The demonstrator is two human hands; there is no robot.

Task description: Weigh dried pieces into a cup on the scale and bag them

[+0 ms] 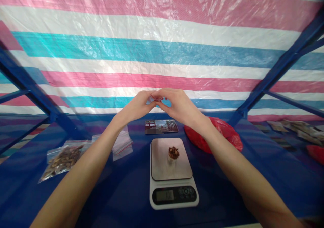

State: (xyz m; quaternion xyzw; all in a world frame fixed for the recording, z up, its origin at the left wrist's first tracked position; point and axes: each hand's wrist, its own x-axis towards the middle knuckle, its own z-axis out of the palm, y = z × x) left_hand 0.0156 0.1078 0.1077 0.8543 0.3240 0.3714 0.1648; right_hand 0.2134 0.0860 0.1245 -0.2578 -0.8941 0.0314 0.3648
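Note:
My left hand (139, 103) and my right hand (174, 101) meet in the air beyond the scale, fingertips pressed together. Between them shows a trace of something clear and pinkish, perhaps thin plastic, too small to make out. Below stands a white digital kitchen scale (154, 184) with a steel plate. On that plate sits a small light cup (172, 159) heaped with brown dried pieces (173, 152). Behind the scale lies a phone-like flat object (162, 126) with a picture on it.
Left on the blue surface (121, 191) are a clear bag of dried brown pieces (63, 159) and flat zip bags (123, 143). A red plastic bag (225, 133) lies beside my right forearm. Blue metal bars (275, 66) and striped sheeting (157, 52) enclose the space.

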